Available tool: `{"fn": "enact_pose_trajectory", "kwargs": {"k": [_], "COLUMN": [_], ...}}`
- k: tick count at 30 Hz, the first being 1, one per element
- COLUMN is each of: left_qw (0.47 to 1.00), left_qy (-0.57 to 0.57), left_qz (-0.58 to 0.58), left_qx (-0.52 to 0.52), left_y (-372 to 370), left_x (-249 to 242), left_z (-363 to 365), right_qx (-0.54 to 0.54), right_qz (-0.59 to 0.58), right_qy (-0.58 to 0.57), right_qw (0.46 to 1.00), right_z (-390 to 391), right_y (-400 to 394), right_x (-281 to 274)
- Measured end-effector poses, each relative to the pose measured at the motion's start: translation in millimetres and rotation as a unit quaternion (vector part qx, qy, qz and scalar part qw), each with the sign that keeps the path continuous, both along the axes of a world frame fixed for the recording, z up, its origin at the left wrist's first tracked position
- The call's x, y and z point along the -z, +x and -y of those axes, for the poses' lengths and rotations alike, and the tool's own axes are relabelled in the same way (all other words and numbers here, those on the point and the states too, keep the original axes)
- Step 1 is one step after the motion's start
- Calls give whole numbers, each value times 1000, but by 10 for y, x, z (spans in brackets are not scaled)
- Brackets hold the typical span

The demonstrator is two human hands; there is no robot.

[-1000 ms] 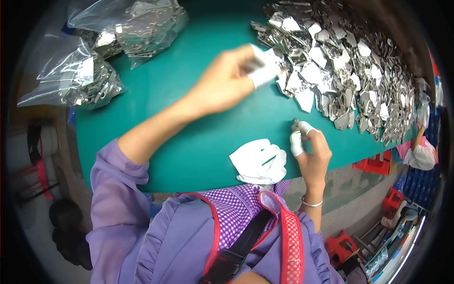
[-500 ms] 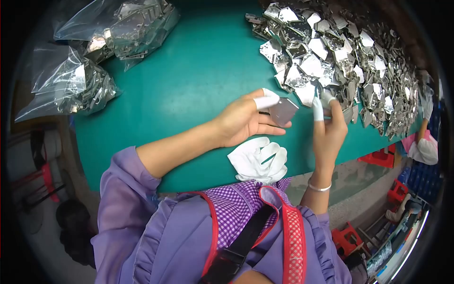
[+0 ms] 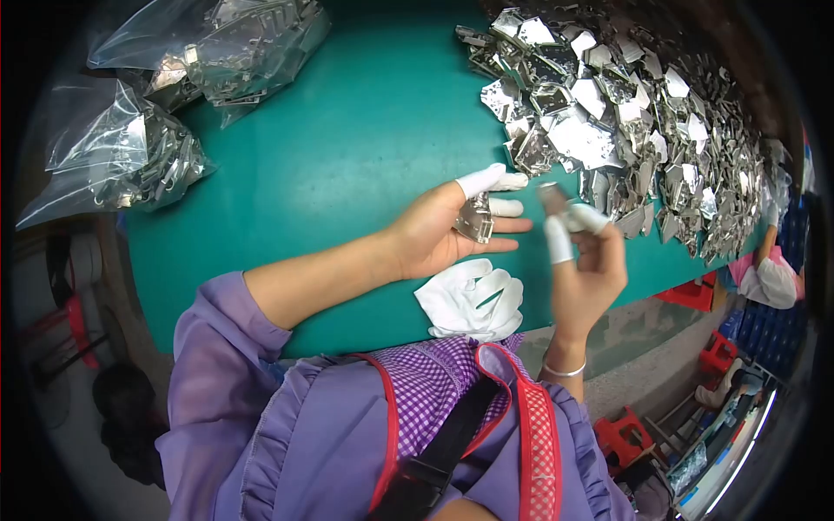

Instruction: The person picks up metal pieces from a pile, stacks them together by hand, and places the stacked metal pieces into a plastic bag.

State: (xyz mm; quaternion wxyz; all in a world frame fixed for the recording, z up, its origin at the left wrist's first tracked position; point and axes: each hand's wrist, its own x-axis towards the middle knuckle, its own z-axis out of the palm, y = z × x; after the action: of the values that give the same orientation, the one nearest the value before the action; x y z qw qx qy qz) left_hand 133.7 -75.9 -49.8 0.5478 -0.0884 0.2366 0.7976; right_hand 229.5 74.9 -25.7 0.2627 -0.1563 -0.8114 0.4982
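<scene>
One flat metal plate (image 3: 474,217) is held in the left hand (image 3: 443,230), which lies palm-up over the green table (image 3: 347,148); the plate is pinched between the thumb and the fingers, which are drawn together around it. White finger cots are worn on this hand; three can be counted at the fingertips (image 3: 482,181).

The right hand (image 3: 584,269) is raised just beside the left, blurred, with two cots visible. One small dark metal piece (image 3: 551,196) is pinched between its thumb and forefinger, while the other fingers are curled in. One silver bangle (image 3: 564,371) is worn on the right wrist.

One white cloth glove (image 3: 473,300) lies on the table edge below the left hand, touching neither hand.

A large heap of shiny metal plates (image 3: 625,130) is spread across the far right of the table, too many to count; its near edge lies close to the right hand. Two clear plastic bags (image 3: 139,152) filled with similar metal parts are seen at the far left, well apart from the hands.

A co-worker's sleeve (image 3: 773,278) is visible at the right edge.
</scene>
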Motion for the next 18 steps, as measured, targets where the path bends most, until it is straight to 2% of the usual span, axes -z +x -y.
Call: {"fn": "enact_pose_trajectory", "kwargs": {"k": [1,2,3,4,5,6,8,9,12,14,17,18], "left_qw": [999,998,998,998,999,999,995,991,992,994,997,996], "left_qy": [32,51,39,27,12,12,79,103,80,57,-27,-26], "left_qz": [24,41,50,59,50,49,64,84,93,93,73,75], "left_qx": [8,6,8,9,6,8,16,14,8,-4,30,32], "left_y": [2,10,10,11,14,8,0,-5,1,43,74,90], "left_x": [-10,-35,-22,-5,1,35,134,136,92,32,-44,-29], "left_z": [-2,4,16,27,26,32,59,67,79,71,39,30], "right_qx": [-66,-137,-173,-139,-134,-135,-169,-167,-205,-188,-54,-53], "right_qz": [-2,-20,0,-10,13,59,24,23,116,109,144,147], "right_qy": [84,77,121,119,219,343,478,478,397,437,391,391], "right_qw": [994,987,978,983,966,927,862,862,887,873,907,907], "right_z": [55,98,46,4,-82,-232,-392,-424,-509,-547,-625,-649], "right_y": [-7,-43,-59,-124,-231,-340,-639,-627,-645,-540,-324,-238], "right_x": [-55,-110,-170,-161,-252,-240,-189,-204,-235,-228,-194,-120]}}
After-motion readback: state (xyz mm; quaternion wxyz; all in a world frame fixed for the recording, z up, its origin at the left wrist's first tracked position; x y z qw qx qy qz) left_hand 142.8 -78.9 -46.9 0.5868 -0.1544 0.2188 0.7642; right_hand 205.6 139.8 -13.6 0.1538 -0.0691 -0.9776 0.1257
